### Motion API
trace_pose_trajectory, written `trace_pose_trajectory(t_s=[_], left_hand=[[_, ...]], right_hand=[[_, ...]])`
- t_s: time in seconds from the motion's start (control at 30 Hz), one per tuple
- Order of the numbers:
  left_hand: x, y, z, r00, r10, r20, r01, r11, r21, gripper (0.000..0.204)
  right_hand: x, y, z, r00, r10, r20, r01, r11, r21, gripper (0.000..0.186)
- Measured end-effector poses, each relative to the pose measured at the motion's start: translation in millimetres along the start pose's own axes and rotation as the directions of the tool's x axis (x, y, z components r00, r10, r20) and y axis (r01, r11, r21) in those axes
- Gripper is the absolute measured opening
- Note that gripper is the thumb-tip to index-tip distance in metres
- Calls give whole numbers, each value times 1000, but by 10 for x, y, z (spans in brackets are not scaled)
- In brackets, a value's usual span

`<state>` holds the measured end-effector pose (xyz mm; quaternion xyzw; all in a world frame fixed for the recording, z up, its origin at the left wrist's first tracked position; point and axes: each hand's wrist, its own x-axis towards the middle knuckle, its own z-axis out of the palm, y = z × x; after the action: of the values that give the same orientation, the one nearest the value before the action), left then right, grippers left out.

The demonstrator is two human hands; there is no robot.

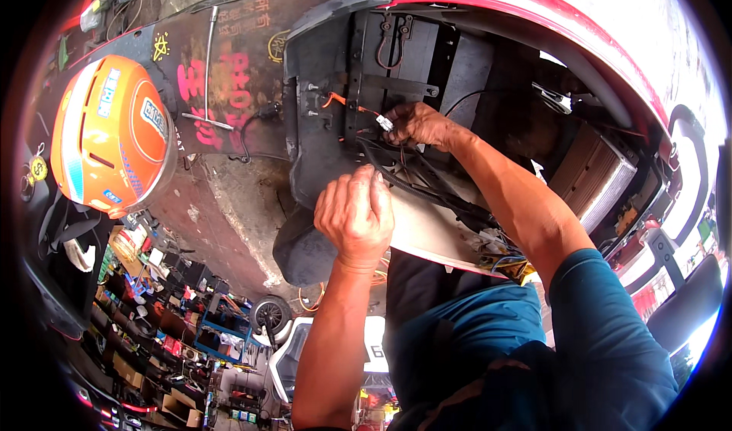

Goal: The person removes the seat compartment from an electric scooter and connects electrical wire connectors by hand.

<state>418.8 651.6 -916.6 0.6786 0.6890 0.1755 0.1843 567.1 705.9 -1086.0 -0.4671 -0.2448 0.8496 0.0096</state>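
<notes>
My right hand (421,124) reaches into the open body of a red vehicle. Its bent fingers are closed on a small white wire connector (385,123). Orange wires (335,100) run from the connector's side toward a dark upright frame bar. Lower and to the left, my left hand (355,211) is closed with its knuckles up, beside the compartment's pale lower panel (436,229). What its fingers hold, if anything, is hidden. A black cable bundle (427,187) passes just right of it and slants down to the right.
A T-handled wrench (210,72) lies on the dark marked panel at left, beside an orange helmet (114,135). Loose wires with yellow parts (507,259) hang near my right forearm. A finned metal box (593,175) sits at right. Shelves of parts and a small wheel (271,314) are lower left.
</notes>
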Motion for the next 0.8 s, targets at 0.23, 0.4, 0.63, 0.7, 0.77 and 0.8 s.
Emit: trace_pose_trajectory(t_s=[0.23,0.4,0.63,0.7,0.77,0.8], left_hand=[[-13,28,15,1000,-12,6,12,1000,9,10],[-32,15,29,1000,1,-12,-1,1000,0,10],[-45,-8,29,1000,11,-21,-11,1000,5,9],[-47,-6,27,1000,10,-13,-10,1000,9,9],[-54,-6,32,1000,13,-18,-13,1000,5,9],[-52,-3,37,1000,18,-22,-18,1000,0,9]], right_hand=[[-68,52,-55,997,13,81,-18,997,70,36],[-98,54,-41,994,92,54,-97,992,86,26],[-52,159,-59,983,150,109,-169,966,197,25],[-69,178,-18,997,54,54,-60,992,115,24],[-66,203,21,999,26,25,-29,994,108,19],[-55,215,27,1000,-3,-4,4,995,101,14]])
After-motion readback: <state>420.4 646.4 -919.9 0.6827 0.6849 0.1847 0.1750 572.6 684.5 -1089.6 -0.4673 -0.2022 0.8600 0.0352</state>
